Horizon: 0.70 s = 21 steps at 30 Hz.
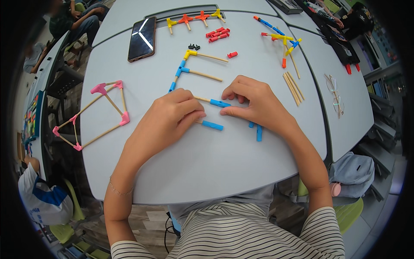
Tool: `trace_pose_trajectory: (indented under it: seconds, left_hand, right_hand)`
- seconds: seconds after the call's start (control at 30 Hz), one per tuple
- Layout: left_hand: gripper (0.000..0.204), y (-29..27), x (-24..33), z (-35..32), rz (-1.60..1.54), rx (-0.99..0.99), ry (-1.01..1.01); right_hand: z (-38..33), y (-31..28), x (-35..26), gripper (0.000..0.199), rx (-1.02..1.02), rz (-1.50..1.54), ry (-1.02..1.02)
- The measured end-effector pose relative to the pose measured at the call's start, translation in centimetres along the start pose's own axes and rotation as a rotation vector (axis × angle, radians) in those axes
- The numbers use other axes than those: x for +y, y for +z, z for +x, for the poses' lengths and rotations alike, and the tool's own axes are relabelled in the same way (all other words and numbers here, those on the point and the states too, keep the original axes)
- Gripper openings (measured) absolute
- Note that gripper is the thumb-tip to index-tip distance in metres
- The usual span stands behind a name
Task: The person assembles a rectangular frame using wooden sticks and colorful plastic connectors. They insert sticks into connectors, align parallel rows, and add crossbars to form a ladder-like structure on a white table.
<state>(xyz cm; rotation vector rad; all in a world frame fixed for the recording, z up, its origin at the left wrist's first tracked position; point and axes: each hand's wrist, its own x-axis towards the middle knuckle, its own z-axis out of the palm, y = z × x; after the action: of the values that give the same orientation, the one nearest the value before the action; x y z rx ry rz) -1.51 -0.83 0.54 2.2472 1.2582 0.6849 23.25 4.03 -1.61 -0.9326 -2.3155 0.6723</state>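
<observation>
A flat frame of wooden sticks and plastic connectors lies in front of me, with a yellow corner connector (188, 54) at its far end and a blue branching connector (183, 70) below that. My left hand (170, 114) is closed over its near part, hiding the joints there. From under those fingers a stick sticks out, capped by a blue tube connector (212, 125). Between thumb and fingers, my right hand (256, 101) pinches another blue connector (220, 103) on the end of a stick. Partly under my right hand lie loose blue connectors (259, 133).
A pink-jointed stick structure (124, 118) lies left. Toward the far side are a phone (142, 39), yellow and red connectors (185, 19), red tubes (217, 34) and small black pieces (194, 46). Rightward are a multicoloured stick structure (282, 38), loose sticks (293, 88) and glasses (335, 97).
</observation>
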Motion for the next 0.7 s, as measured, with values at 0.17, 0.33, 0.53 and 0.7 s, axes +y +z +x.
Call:
trace_pose_trajectory:
  seconds: [0.17,0.33,0.53,0.7]
  left_hand:
    - [0.016,2.3,-1.3,0.8,0.17,0.25,0.175]
    - [0.018,2.5,-1.9,0.9,0.207,0.221,0.252]
    - [0.018,3.3,-1.9,0.6,0.073,0.216,0.214]
    - [0.022,3.4,-1.6,0.6,0.108,0.219,0.225]
  right_hand:
    - [-0.1,0.3,-0.5,0.021,-0.063,0.003,0.003]
    - [-0.1,0.6,-1.9,0.019,-0.072,0.056,0.085]
    - [-0.5,1.6,-1.5,0.021,-0.035,0.017,-0.004]
    - [-0.5,1.8,-2.0,0.017,0.049,-0.178,-0.216]
